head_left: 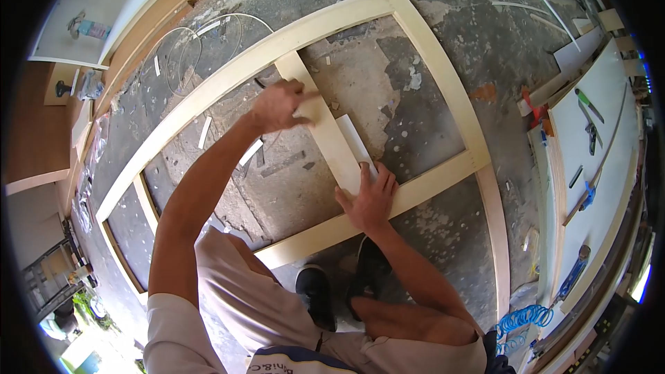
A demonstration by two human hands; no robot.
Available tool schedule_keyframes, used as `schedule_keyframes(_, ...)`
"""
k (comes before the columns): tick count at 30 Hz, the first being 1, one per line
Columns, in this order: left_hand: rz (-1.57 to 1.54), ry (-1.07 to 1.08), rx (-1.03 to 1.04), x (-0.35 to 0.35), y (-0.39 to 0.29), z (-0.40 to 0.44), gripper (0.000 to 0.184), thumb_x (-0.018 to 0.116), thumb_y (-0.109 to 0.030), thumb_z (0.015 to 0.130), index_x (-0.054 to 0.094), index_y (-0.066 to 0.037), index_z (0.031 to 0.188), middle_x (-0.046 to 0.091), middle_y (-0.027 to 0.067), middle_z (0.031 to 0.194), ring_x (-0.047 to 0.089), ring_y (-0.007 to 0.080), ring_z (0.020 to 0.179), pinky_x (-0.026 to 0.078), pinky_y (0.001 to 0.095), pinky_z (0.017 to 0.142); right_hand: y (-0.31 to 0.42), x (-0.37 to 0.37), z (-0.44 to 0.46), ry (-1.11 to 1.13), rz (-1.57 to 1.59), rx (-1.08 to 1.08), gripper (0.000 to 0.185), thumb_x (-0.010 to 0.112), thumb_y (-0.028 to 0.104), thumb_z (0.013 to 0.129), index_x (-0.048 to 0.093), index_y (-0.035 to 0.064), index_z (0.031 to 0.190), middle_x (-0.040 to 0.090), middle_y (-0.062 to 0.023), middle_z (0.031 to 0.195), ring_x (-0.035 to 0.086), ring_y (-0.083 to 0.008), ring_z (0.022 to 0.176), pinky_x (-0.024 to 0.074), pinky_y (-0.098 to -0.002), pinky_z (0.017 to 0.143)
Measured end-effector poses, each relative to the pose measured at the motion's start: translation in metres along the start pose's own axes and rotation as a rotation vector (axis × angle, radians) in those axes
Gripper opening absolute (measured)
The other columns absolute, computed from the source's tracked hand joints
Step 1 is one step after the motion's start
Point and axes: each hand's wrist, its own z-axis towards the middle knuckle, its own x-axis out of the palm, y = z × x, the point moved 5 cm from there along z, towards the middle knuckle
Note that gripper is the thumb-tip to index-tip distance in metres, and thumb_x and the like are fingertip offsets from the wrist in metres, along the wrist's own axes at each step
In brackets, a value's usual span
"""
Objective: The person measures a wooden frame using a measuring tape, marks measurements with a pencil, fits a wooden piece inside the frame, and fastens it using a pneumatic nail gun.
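A pale wooden frame (443,76) lies flat on the floor, with a wooden crosspiece (325,131) running between its two long rails. My right hand (370,197) grips the crosspiece near the close rail, thumb on its left side and fingers toward its right. Beside those fingers, a white strip (355,140) lies along the crosspiece's right edge. My left hand (278,105) is over the far half of the crosspiece, thumb and forefinger spread apart. Its fingertips are slightly blurred, and whether they touch the wood is unclear. Nothing shows between them.
Thin wire loops (183,62) and white scraps lie beyond the frame on the worn floor. At the right, a white panel (603,131) carries a green-handled tool (589,105) and other small items. A coiled blue hose (523,318) sits at lower right. My shoes (315,298) are close to the near rail.
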Motion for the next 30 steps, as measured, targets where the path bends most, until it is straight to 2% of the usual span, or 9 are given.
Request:
schedule_keyframes(2, 0.038, 0.147, 0.204, 0.015, -0.032, -0.002, 0.085, 0.085, -0.05, 0.06, 0.06, -0.023, 0.136, 0.059, 0.0068, 0.094, 0.06, 0.0252, 0.09, 0.052, 0.0391, 0.083, -0.002, 0.004, -0.001, 0.011, 0.018, 0.004, 0.069, 0.068, 0.046, 0.084, 0.047, -0.0035, 0.127, 0.045, -0.0217, 0.123, 0.046, -0.0385, 0.108, 0.038, -0.0526, 0.092)
schedule_keyframes(4, 0.137, 0.25, 0.28, 0.026, -0.054, -0.002, 0.091, 0.086, -0.052, 0.056, 0.057, -0.023, 0.138, 0.06, 0.0061, 0.1, 0.06, 0.0248, 0.098, 0.051, 0.0376, 0.087, -0.001, 0.008, -0.001, -0.018, 0.066, -0.079, 0.068, 0.071, 0.043, 0.083, 0.048, -0.0044, 0.126, 0.047, -0.0204, 0.117, 0.048, -0.0374, 0.104, 0.0412, -0.0498, 0.09)
schedule_keyframes(8, 0.215, 0.227, 0.316, 0.029, -0.07, 0.007, 0.09, 0.088, -0.047, 0.057, 0.057, -0.02, 0.138, 0.06, 0.0062, 0.105, 0.059, 0.0246, 0.105, 0.049, 0.037, 0.09, -0.001, 0.013, -0.004, 0.0, 0.049, -0.048, 0.068, 0.072, 0.041, 0.082, 0.048, -0.0051, 0.126, 0.048, -0.0186, 0.111, 0.049, -0.0357, 0.099, 0.0429, -0.0489, 0.086)
schedule_keyframes(14, 0.266, 0.358, 0.322, 0.04, -0.075, 0.009, 0.078, 0.088, -0.036, 0.061, 0.06, -0.014, 0.131, 0.061, 0.0074, 0.111, 0.057, 0.0248, 0.113, 0.049, 0.0369, 0.094, -0.007, 0.018, -0.008, 0.033, 0.107, -0.033, 0.072, 0.076, 0.041, 0.078, 0.048, -0.0053, 0.126, 0.048, -0.0173, 0.107, 0.05, -0.034, 0.096, 0.044, -0.0471, 0.085)
schedule_keyframes(17, 0.251, 0.349, 0.31, 0.038, -0.074, 0.01, 0.076, 0.089, -0.036, 0.061, 0.061, -0.014, 0.129, 0.061, 0.0086, 0.115, 0.057, 0.0254, 0.116, 0.048, 0.0366, 0.096, -0.011, 0.006, -0.013, 0.125, 0.041, -0.052, 0.08, 0.078, 0.046, 0.074, 0.049, -0.0051, 0.129, 0.05, -0.0169, 0.108, 0.049, -0.0342, 0.101, 0.0406, -0.0485, 0.092)
schedule_keyframes(19, 0.228, 0.34, 0.271, 0.033, -0.075, 0.01, 0.077, 0.089, -0.035, 0.06, 0.061, -0.015, 0.129, 0.06, 0.0096, 0.119, 0.057, 0.026, 0.116, 0.047, 0.0366, 0.098, -0.016, -0.016, -0.015, 0.047, 0.045, -0.051, 0.087, 0.078, 0.053, 0.07, 0.051, -0.0023, 0.131, 0.053, -0.0153, 0.114, 0.047, -0.0336, 0.11, 0.0312, -0.0512, 0.102)
schedule_keyframes(20, 0.22, 0.343, 0.273, 0.034, -0.074, 0.009, 0.077, 0.089, -0.035, 0.06, 0.061, -0.015, 0.129, 0.06, 0.0096, 0.119, 0.057, 0.026, 0.116, 0.047, 0.0366, 0.098, -0.022, -0.022, -0.018, 0.054, 0.044, -0.046, 0.087, 0.078, 0.053, 0.07, 0.051, -0.0023, 0.131, 0.053, -0.0153, 0.114, 0.047, -0.0336, 0.11, 0.0312, -0.0512, 0.102)
schedule_keyframes(22, 0.186, 0.291, 0.255, 0.033, -0.072, 0.007, 0.079, 0.09, -0.034, 0.058, 0.062, -0.016, 0.129, 0.059, 0.0094, 0.119, 0.057, 0.0259, 0.116, 0.047, 0.0374, 0.099, -0.033, -0.033, -0.029, 0.038, 0.109, -0.034, 0.087, 0.076, 0.058, 0.071, 0.054, 0.0018, 0.132, 0.055, -0.0128, 0.12, 0.043, -0.0317, 0.12, 0.0226, -0.053, 0.106)
schedule_keyframes(30, 0.031, 0.337, 0.208, 0.021, -0.085, 0.005, 0.081, 0.089, -0.038, 0.056, 0.062, -0.017, 0.129, 0.057, 0.0085, 0.123, 0.057, 0.0264, 0.115, 0.048, 0.0394, 0.096, -0.038, -0.028, -0.047, 0.043, 0.102, -0.063, 0.074, 0.076, 0.059, 0.073, 0.059, 0.0071, 0.123, 0.056, -0.0083, 0.121, 0.043, -0.0284, 0.124, 0.022, -0.0505, 0.105)
